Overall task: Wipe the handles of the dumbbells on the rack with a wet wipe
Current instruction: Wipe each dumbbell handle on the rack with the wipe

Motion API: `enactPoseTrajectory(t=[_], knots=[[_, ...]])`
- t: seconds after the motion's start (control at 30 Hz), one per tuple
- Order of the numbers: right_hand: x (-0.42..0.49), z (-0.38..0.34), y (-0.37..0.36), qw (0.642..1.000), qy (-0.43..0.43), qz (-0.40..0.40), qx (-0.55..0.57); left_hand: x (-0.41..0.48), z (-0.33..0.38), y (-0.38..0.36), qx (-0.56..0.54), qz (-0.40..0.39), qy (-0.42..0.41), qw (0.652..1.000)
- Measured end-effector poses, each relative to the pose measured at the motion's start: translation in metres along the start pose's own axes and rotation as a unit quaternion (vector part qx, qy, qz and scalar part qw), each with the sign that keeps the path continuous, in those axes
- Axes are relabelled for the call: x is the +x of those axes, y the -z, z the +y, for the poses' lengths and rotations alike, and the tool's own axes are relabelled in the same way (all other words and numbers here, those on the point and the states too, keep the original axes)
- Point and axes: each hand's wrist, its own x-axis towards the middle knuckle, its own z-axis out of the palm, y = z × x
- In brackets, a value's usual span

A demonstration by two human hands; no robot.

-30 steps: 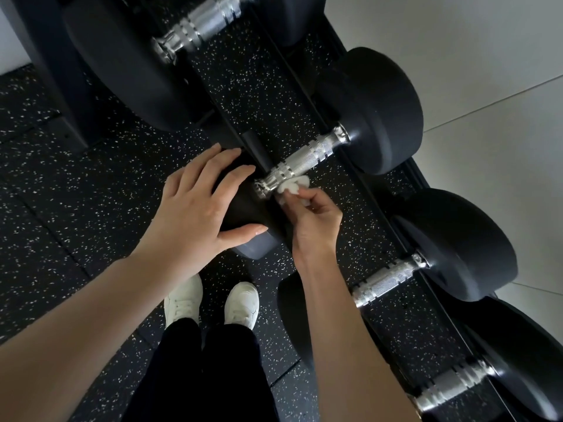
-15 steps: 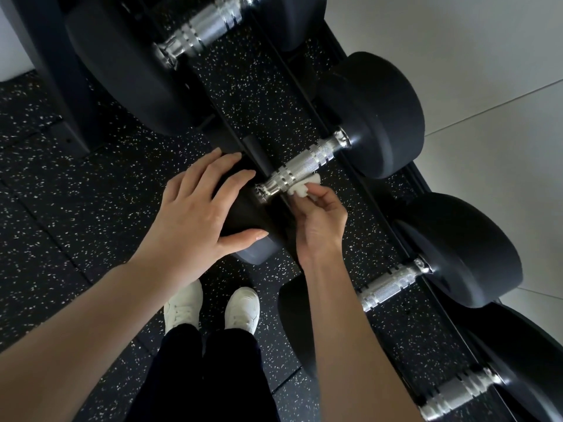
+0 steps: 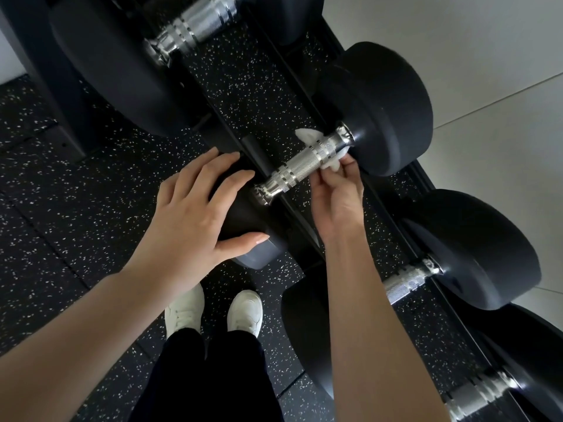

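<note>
The right hand (image 3: 335, 199) is pinching the wet wipe (image 3: 307, 136) around the far end of the knurled chrome handle (image 3: 300, 167), at 1 o'clock from centre, right where the handle is meeting the far rubber head (image 3: 384, 108). White corners of the wipe are poking out on the handle's 11 and 5 o'clock sides. The left hand (image 3: 189, 220) is lying released, fingers spread flat, on the near head (image 3: 243, 214) at 8 o'clock of the handle, apparently steadying the dumbbell on the rack (image 3: 255, 150).

The wipe is looking small and bunched, so the handle's underside is probably going unwiped unless the grip works round it. The coarse knurling is likely snagging the thin sheet, which could tear or slip out of a fingertip-only pinch. The fingertips are also working tight against the far head, where they could get jammed. If the left hand lifts, twisting could roll the dumbbell. Neighbouring handles at 12 o'clock (image 3: 195, 28) and 4 o'clock (image 3: 405, 283) are waiting.
</note>
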Motion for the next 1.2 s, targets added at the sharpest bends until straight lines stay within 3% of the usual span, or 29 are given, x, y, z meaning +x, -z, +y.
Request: enactPoseTrajectory(t=[0.13,0.6,0.8,0.93,1.2], knots=[[-0.011,0.009,0.004,0.997,-0.025,-0.033,-0.064,0.000,0.001,0.000,0.002,0.003,0.000,1.000],[-0.038,0.034,0.004,0.973,-0.052,-0.038,-0.222,0.000,0.002,0.000,0.008,0.003,0.007,1.000],[-0.055,0.022,0.000,0.956,-0.051,0.032,-0.287,-0.001,0.001,0.001,0.011,-0.009,0.012,1.000],[-0.068,0.017,-0.011,0.915,0.035,0.049,-0.399,0.000,0.000,0.002,0.009,-0.007,0.010,1.000],[-0.063,0.019,-0.027,0.787,0.218,0.006,-0.577,-0.001,-0.001,0.000,0.001,0.014,0.002,1.000]])
